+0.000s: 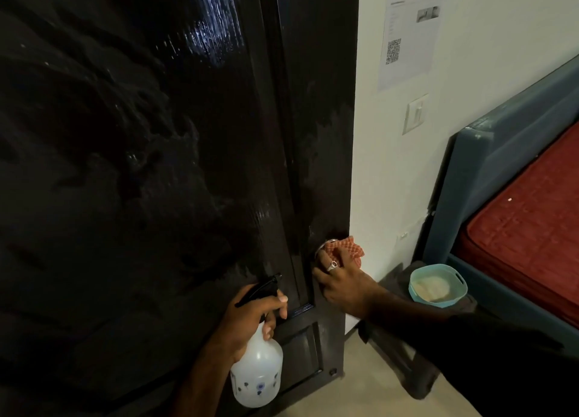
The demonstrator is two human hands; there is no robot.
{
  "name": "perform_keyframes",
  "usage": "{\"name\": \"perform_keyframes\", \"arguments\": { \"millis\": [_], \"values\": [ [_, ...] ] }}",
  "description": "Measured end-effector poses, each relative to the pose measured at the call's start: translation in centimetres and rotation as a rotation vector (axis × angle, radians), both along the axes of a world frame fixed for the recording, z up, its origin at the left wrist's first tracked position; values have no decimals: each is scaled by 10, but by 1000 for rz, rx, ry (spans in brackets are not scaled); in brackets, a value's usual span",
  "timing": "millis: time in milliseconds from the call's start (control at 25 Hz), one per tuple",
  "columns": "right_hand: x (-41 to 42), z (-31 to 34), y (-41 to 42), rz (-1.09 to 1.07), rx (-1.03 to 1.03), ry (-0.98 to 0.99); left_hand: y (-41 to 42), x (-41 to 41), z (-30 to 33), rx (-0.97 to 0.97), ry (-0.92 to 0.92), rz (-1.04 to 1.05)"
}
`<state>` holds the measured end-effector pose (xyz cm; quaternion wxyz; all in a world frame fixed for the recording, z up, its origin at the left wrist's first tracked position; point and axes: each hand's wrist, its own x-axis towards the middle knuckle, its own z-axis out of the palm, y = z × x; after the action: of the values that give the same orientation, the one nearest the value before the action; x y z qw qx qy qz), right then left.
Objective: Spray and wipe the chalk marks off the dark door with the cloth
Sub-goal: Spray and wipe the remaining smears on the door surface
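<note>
Dark, wet-looking door fills my view. My left hand grips the white spray bottle by its trigger, low beside the panel. My right hand presses the orange cloth, fingers spread, against the door's right edge.

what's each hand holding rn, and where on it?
Left hand grips the spray bottle by its neck, below the black trigger head. Right hand presses the orange cloth against the door edge.
</note>
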<state>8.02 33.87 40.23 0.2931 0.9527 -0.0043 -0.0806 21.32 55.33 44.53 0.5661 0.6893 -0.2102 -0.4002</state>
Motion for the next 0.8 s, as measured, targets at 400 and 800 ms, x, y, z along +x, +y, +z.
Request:
{"name": "perform_keyframes", "arguments": {
  "millis": [400,800],
  "values": [
    [38,-28,16,-1006,2189,-1697,22,1,7,-64,9,23],
    [-1,-17,30,-1085,2910,-1335,14,6,9,-60,-20,-56]
  ]
}}
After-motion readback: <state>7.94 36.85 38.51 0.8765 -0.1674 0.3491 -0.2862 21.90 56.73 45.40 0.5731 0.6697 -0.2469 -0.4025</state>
